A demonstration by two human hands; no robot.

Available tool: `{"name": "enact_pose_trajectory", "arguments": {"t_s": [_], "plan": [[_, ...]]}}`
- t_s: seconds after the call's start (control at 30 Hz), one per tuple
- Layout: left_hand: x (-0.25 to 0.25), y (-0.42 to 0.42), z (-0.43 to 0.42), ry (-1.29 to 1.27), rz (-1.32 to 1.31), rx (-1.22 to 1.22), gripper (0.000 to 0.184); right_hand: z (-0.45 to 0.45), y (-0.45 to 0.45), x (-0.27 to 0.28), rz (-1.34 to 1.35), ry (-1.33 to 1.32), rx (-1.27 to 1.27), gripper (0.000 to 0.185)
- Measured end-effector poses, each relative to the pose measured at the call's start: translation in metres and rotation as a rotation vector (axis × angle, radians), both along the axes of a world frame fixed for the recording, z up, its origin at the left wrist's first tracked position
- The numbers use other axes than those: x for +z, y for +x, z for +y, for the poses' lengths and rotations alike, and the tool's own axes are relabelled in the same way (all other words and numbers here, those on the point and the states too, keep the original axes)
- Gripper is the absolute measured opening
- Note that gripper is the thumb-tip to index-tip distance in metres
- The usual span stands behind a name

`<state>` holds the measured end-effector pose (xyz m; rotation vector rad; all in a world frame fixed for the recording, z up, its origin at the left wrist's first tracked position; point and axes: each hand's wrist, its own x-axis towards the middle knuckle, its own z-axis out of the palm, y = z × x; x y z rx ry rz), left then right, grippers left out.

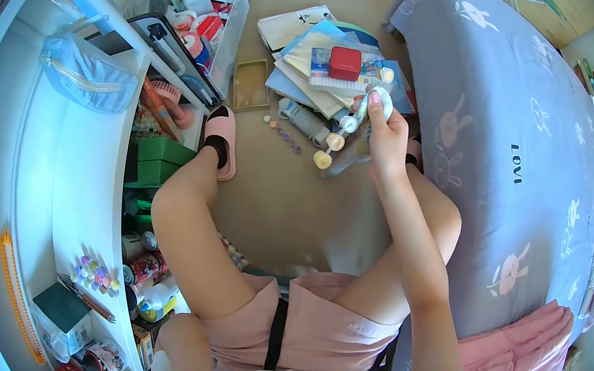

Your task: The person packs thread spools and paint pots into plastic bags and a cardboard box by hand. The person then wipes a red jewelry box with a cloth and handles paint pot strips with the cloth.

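Observation:
My right hand (388,134) is raised in front of me, above the floor between my knees. Its thumb and fingers are closed on a strand of round white and cream pieces (335,141). One end of the strand hangs below the hand, and another round piece shows above the fingers; I cannot tell what the pieces are. Beyond the hand, a small red case (344,64) lies on a pile of papers and folders (304,80). Part of my left arm (187,348) shows at the bottom edge, with its hand out of sight.
A bed with a grey-blue cover (476,211) stands on the right, and a white shelf unit (82,201) on the left. On the floor are an open shallow box (250,84), a clear bottle (302,120) and several small beads (285,137). A filled clear bin (228,39) stands farther back.

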<state>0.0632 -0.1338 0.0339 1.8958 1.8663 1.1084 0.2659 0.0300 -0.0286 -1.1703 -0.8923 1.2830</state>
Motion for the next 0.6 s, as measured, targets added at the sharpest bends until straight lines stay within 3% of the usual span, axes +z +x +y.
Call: {"name": "enact_pose_trajectory", "arguments": {"t_s": [0.6], "plan": [[0.0014,-0.0017,-0.0053,0.0,-0.051,0.015,0.02,-0.0016,-0.0001,-0.0022,0.006,0.034,0.057,0.029]]}}
